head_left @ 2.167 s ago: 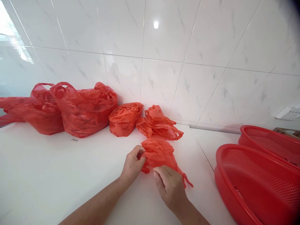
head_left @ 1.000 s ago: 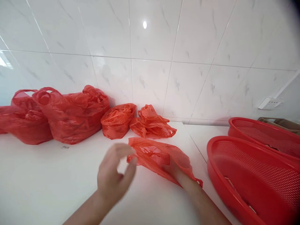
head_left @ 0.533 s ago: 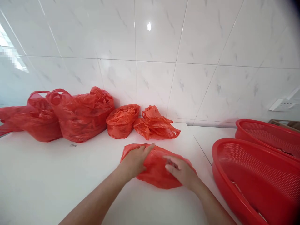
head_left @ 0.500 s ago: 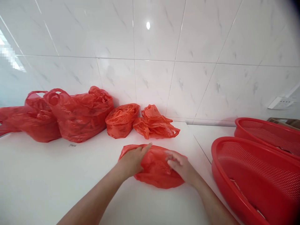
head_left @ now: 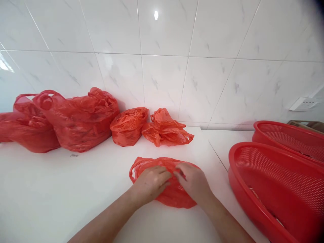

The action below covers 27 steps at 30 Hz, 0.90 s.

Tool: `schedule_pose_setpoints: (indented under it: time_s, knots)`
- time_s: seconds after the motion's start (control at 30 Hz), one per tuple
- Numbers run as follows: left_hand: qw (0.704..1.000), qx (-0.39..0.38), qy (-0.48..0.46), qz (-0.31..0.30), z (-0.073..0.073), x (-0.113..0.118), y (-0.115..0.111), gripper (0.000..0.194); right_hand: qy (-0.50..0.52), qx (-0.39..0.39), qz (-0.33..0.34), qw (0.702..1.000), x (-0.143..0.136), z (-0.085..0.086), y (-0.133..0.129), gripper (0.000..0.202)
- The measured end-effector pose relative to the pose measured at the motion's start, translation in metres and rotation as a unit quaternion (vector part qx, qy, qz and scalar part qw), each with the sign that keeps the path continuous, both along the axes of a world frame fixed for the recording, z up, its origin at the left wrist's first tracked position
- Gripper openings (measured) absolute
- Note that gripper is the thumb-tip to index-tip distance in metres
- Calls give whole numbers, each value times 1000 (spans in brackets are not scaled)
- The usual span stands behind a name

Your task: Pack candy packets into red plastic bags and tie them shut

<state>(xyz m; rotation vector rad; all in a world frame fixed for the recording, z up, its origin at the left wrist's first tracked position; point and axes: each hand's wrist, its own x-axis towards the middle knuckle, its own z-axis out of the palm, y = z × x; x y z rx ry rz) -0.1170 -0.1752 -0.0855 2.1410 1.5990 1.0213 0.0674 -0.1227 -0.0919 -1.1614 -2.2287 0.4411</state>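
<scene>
Two red perforated baskets (head_left: 255, 182); white outlet (head_left: 303, 104) on tiled wall (head_left: 164, 81).

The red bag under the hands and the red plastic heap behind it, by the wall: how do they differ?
The red bag is spread low and wide, while the red heap is bunched up into a peak.
The red bag has a handle loop at its left end; the red heap shows a small loop at its right.
Both are thin, wrinkled red plastic on the white tabletop.
</scene>
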Motion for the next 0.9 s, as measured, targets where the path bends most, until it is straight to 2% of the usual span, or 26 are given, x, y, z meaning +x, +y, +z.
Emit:
schedule_pose_setpoints:
  time_s: [0.07, 0.1, 0.2, 0.27, 0.37, 0.5, 0.6, 0.7, 0.8, 0.9]
  knots:
    - [993, -43, 80, -70, -3, 6, 3, 20, -57, 0, 40, 998, -5, -9, -3, 13]
    - [987, -64, 120, -87, -5, 6, 4, 32, -67, 3, 51, 996, -5, -14, -1, 12]
    - [976, -153, 131, -78, -10, -3, 3, 74, -44, -49, 64, 996, 5, -23, 9, 33]
    - [968, -214, 107, -81, -10, -11, -1, 82, -21, -135, 58, 989, 13, -22, 15, 34]
    - [965, -238, 82, -77, -5, -17, -8, 79, 0, -203, 45, 978, 21, -12, 18, 31]
    - [984, -163, 39, -64, 10, -14, -13, 48, 38, -176, 58, 982, 19, 1, 14, 32]
    - [995, -94, -20, -37, 18, -11, -12, 32, 31, -150, 84, 985, 14, 3, 8, 34]
    - [999, -52, -3, 15, 16, -15, -5, 36, -8, -133, 150, 980, 12, -1, 4, 35]
    - [994, -57, 50, 84, 6, -25, 3, 56, -30, -131, 204, 970, 12, -4, 1, 41]
    - [990, -85, 45, 101, -2, -32, 6, 62, 4, -165, 181, 970, 12, -3, 1, 39]
